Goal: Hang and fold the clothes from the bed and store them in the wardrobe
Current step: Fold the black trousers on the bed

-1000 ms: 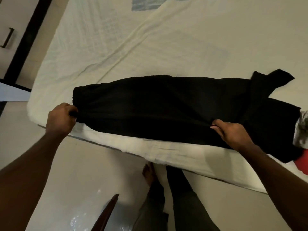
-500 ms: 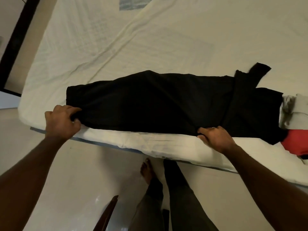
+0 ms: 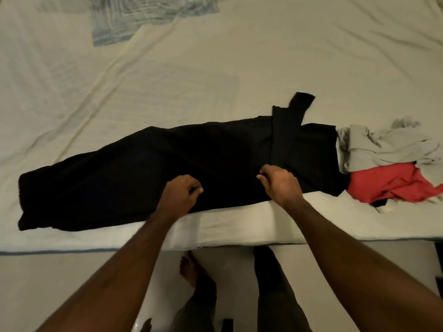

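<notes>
Folding step: both hands, left hand (image 3: 179,195) and right hand (image 3: 279,182), pinch the black garment (image 3: 119,178) mid-length with curled fingers; next, probably fold it across.

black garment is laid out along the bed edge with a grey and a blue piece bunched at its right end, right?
Not quite: the piece under the grey piece is red, not blue. The head view shows both bunched at the right end of the black garment along the bed edge.

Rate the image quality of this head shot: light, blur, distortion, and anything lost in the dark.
Head view: dim, warm light; the black garment is so dark its folds barely read. Slight blur on the left hand, the right hand sharper. Wide-angle bending curves the bed edge. No glare on the sheet.
</notes>
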A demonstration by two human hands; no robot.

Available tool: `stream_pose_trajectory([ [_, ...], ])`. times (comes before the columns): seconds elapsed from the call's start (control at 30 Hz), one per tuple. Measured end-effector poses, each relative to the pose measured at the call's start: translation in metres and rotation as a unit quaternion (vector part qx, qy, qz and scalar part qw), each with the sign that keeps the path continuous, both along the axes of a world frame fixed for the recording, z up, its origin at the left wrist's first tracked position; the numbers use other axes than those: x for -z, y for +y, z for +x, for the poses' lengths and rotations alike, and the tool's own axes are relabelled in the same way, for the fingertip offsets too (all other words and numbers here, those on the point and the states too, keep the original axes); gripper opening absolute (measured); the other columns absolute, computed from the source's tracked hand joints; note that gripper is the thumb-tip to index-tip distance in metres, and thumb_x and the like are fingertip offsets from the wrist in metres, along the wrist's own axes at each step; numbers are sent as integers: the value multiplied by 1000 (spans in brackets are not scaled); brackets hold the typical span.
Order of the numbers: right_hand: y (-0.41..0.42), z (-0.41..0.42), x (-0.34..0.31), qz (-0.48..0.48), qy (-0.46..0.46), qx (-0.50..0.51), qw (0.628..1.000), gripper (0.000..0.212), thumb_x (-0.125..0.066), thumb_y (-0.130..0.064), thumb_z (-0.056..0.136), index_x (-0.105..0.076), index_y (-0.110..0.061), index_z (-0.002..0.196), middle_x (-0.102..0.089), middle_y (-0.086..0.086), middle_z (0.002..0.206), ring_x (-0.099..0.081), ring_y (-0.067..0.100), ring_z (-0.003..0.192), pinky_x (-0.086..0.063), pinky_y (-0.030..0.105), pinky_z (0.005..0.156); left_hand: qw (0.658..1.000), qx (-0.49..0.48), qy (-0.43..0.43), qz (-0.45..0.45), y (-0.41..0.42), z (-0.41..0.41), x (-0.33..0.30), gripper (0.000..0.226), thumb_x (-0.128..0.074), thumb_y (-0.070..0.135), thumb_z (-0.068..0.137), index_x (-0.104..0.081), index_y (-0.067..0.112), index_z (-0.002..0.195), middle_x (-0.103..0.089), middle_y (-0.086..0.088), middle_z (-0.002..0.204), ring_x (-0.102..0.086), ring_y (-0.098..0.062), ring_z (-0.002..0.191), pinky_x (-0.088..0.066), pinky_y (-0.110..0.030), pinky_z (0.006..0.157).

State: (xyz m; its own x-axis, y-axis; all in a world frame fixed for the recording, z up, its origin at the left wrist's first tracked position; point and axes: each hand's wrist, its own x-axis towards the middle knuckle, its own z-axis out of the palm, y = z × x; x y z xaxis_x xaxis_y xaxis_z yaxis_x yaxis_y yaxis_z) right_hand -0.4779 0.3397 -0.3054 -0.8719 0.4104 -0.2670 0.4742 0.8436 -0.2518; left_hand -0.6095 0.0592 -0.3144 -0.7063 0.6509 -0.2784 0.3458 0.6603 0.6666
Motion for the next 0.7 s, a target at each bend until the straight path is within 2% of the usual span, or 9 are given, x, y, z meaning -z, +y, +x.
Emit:
stream_pose_trajectory([
  [0.1,20,-17,7,-32,27,93,995,36,-63,-47,96,-55,-23,122,-58,2,116,-65,27,96,-56,43,78,999,17,-31,27,52,18,7,15,-68,19,92,-76,9,100,-72,-6,97,-66,-25,91,-56,-45,84],
  [0.17,39,-33,11,-62,42,143,987,45,-67,-51,93,-51,-24,125,-54,2,120,-62,24,101,-57,46,84,998,23,-48,39,85,25,10,15,-69,14,93,-76,7,105,-71,-8,101,-67,-26,93,-56,-44,86],
  [0.33,81,-82,16,-47,91,164,981,50,-68,-52,90,-47,-21,124,-53,4,122,-60,26,103,-51,37,76,997,-8,-71,34,160,32,15,25,-71,20,93,-72,9,115,-71,-5,109,-67,-19,94,-56,-41,88],
  [0.4,93,-96,18,-41,85,172,981,53,-70,-52,89,-46,-20,125,-54,5,122,-61,29,105,-54,40,77,995,-32,-93,27,186,36,16,31,-75,24,90,-71,11,118,-71,-2,112,-67,-16,93,-57,-38,88],
  [0.5,106,-112,19,-50,25,180,982,62,-74,-50,86,-42,-19,129,-56,9,124,-61,34,110,-56,49,83,990,-70,-122,21,214,39,22,38,-81,28,85,-71,14,119,-71,3,113,-68,-11,96,-58,-36,91],
  [0.53,110,-114,20,-51,2,179,982,59,-73,-46,87,-43,-18,129,-57,10,124,-61,35,110,-56,48,84,990,-76,-121,16,221,39,24,40,-82,29,84,-71,15,119,-71,3,113,-67,-10,96,-58,-36,91],
  [0.6,118,-115,24,-65,0,185,981,36,-68,-35,93,-52,-18,120,-61,9,116,-63,32,105,-56,43,82,990,-78,-115,1,233,41,26,44,-82,34,82,-69,18,120,-70,5,114,-66,-10,98,-58,-37,90],
  [0.63,122,-113,25,-100,36,207,973,22,-65,-30,95,-57,-19,112,-63,7,108,-64,27,100,-55,39,80,991,-75,-108,-10,238,42,26,46,-82,38,81,-68,20,121,-68,6,114,-65,-10,98,-58,-37,88],
  [0.7,131,-102,25,-196,140,276,930,7,-64,-24,97,-64,-19,100,-66,-2,94,-64,15,89,-51,24,76,994,-67,-80,-35,247,45,23,51,-81,46,79,-65,25,123,-63,9,111,-62,-9,96,-57,-37,85],
])
